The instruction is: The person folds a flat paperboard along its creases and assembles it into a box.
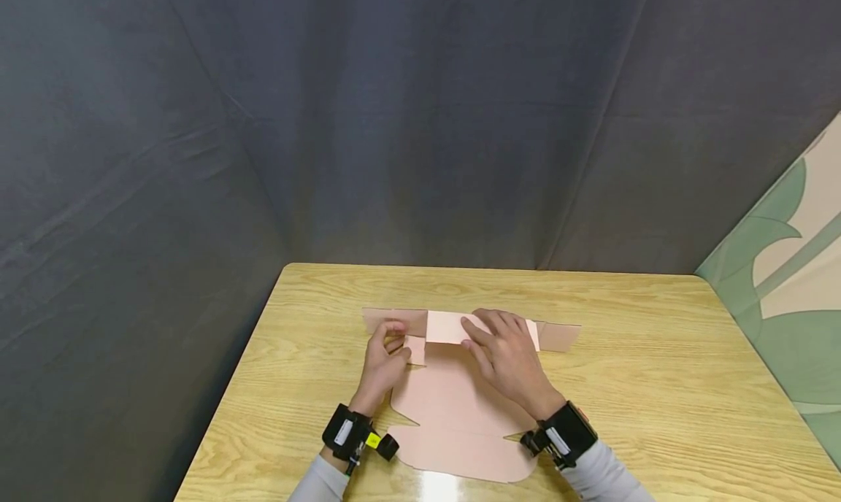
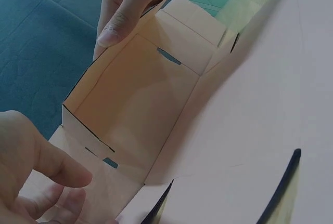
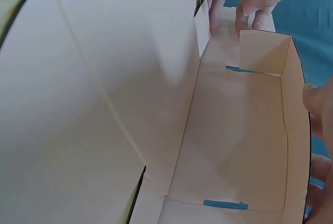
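Observation:
A pinkish cardboard box blank [image 1: 460, 396], partly folded, lies on the table. Its far panel [image 3: 234, 130] stands up, with a narrow strip [image 1: 443, 327] folded over along the top and slots cut at both ends. My right hand [image 1: 512, 356] holds that strip at its edge, thumb [image 2: 112, 34] on the inner face and fingers behind. At the left end my left hand [image 1: 384, 363] has its bent fingers spread around a small flap [image 1: 415, 349], touching the cardboard beside a side wing [image 1: 394, 318].
The wooden table [image 1: 657, 385] extends around the cardboard. A dark grey curtain [image 1: 420, 122] hangs behind and to the left. Leaf-patterned fabric [image 1: 788, 305] is at the right. Another side wing [image 1: 560, 336] sticks out past the right hand.

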### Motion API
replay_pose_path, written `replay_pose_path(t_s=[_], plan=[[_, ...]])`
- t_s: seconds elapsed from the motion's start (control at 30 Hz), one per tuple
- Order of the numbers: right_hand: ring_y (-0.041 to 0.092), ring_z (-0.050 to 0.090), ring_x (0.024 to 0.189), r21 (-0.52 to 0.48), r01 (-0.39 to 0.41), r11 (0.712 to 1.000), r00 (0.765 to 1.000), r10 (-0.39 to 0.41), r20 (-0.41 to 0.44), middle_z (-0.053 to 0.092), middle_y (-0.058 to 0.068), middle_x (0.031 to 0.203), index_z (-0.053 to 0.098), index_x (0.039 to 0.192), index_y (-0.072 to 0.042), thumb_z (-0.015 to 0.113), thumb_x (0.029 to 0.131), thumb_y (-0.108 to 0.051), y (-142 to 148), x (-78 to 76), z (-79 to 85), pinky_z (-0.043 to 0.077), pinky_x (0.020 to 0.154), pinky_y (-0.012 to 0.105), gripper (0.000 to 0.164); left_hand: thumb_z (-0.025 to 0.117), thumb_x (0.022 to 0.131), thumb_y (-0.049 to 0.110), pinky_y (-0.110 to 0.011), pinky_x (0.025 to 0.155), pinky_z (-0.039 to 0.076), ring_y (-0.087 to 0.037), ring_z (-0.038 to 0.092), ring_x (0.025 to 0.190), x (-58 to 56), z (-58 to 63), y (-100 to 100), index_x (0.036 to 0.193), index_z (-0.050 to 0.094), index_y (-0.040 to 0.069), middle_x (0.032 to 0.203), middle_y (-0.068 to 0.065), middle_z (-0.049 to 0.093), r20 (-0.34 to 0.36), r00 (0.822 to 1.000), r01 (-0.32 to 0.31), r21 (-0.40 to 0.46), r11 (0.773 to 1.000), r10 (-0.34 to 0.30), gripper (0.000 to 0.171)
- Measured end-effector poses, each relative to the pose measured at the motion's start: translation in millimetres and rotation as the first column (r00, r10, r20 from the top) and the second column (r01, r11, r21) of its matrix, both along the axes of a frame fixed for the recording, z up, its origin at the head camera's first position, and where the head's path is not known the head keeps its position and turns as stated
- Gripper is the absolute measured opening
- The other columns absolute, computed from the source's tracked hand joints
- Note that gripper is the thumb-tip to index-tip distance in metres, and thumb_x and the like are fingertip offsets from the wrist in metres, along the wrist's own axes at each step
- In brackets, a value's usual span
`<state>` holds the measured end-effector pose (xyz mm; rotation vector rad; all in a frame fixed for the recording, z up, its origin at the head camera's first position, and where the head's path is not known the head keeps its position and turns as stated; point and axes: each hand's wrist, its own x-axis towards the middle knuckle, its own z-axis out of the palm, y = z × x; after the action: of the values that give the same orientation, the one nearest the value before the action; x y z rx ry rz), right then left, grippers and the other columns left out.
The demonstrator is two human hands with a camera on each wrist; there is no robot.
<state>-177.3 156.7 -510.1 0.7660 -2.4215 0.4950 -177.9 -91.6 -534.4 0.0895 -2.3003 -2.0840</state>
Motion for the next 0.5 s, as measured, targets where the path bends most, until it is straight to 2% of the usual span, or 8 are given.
replay_pose_path(t_s=[0.2, 0.37, 0.5], plan=[[0.042, 0.063, 0.122, 0.000, -0.003, 1.000, 1.000, 0.003, -0.006, 0.069, 0.020, 0.133, 0.077, 0.133, -0.012, 0.074, 0.099, -0.029, 0.9, -0.2, -1.7, 0.047, 0.102, 0.060, 0.038, 0.062, 0.088, -0.014, -0.052, 0.107, 0.056, -0.050, 0.058, 0.136, 1.0, 4.6, 1.5, 0.129, 0.059, -0.002, 0.140, -0.021, 0.057, 0.012, 1.000, -0.003, -0.013, 1.000, 0.003, 0.042], [0.042, 0.064, 0.121, -0.006, -0.014, 1.000, 1.000, 0.013, -0.022, 0.069, 0.020, 0.132, 0.077, 0.132, -0.012, 0.072, 0.101, -0.031, 1.3, -0.9, -2.4, 0.047, 0.101, 0.060, 0.037, 0.063, 0.086, -0.014, -0.048, 0.103, 0.058, -0.049, 0.060, 0.133, 1.6, 5.9, 3.0, 0.127, 0.060, -0.002, 0.139, -0.022, 0.058, 0.015, 1.000, -0.006, -0.015, 1.000, 0.006, 0.042], [0.042, 0.063, 0.121, -0.005, -0.016, 1.000, 1.000, 0.016, -0.020, 0.069, 0.020, 0.132, 0.077, 0.132, -0.012, 0.072, 0.101, -0.031, 1.9, -0.7, -2.3, 0.048, 0.101, 0.060, 0.037, 0.061, 0.087, -0.015, -0.048, 0.103, 0.058, -0.050, 0.060, 0.132, 2.7, 5.2, 4.3, 0.127, 0.059, -0.003, 0.142, -0.025, 0.057, 0.019, 1.000, 0.000, 0.001, 1.000, 0.000, 0.041]])
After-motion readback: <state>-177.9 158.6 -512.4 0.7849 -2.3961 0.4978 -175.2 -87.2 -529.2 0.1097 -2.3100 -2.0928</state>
